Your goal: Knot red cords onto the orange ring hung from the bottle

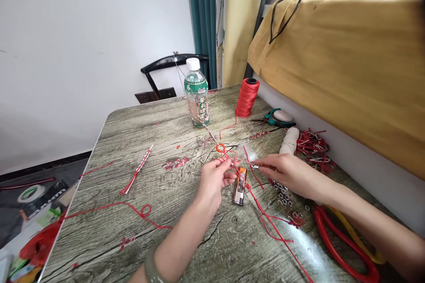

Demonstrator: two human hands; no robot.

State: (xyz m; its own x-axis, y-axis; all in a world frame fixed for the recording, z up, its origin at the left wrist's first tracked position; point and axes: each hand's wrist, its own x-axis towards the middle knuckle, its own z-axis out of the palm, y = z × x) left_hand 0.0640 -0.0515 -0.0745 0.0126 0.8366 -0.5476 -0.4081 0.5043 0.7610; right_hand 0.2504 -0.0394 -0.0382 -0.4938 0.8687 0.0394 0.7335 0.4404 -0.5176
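My left hand [215,177] is closed, its thumb and fingers pinching thin red cord [254,196] just below a small orange-red ring [220,147]. From the ring a thin strand runs up towards a green-labelled plastic bottle [196,97]. My right hand [285,170] is to the right, fingertips closed at a small silvery piece [254,166] with a strand beside it. How that piece joins the cord is too small to tell. Under the cords, between both hands, lies an orange and silver lighter [240,187]. Loose red cord ends trail towards the front edge.
A red thread spool [247,98], green-handled pliers [274,117] and a white cord roll [290,140] stand along the right side. Small metal rings [283,195] lie below my right hand, near scissors-like red handles [345,247]. A braided red-white piece [141,166] is at left.
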